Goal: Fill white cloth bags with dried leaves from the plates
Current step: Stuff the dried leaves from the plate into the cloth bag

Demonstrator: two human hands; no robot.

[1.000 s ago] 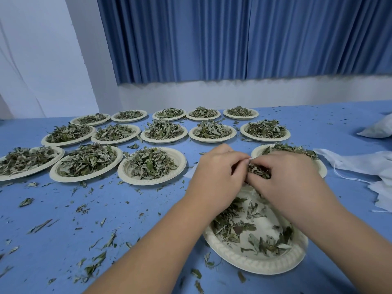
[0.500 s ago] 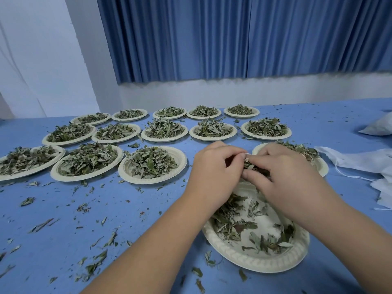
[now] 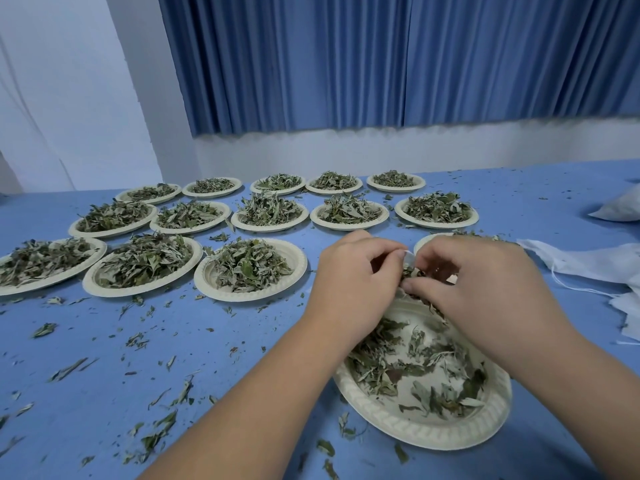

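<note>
Both hands meet just above the far rim of the plate (image 3: 426, 436). The left hand (image 3: 349, 285) has its fingers curled, thumb and forefinger pinching a white sliver of the bag (image 3: 409, 257), apparently its mouth; the rest of the cloth is hidden under the palms. The right hand (image 3: 485, 292), fingers bunched, pinches a tuft of leaves (image 3: 412, 273) right against the left fingertips, seemingly to feed it in. Below the fingers, on the near side, the plate carries only a thin scatter. The leaves look feather-light, dry and brittle: they will likely crumble or spring loose if squeezed, so a soft, loose pinch from above suits them. The bag looks thin and limp and will probably collapse unless its hem is held open at the mouth. Full plates (image 3: 298, 268) sit beyond and left of the left fingers; spare bags (image 3: 588, 261) lie right of the right fingers, well apart. Crumbs litter the table (image 3: 207, 358).
</note>
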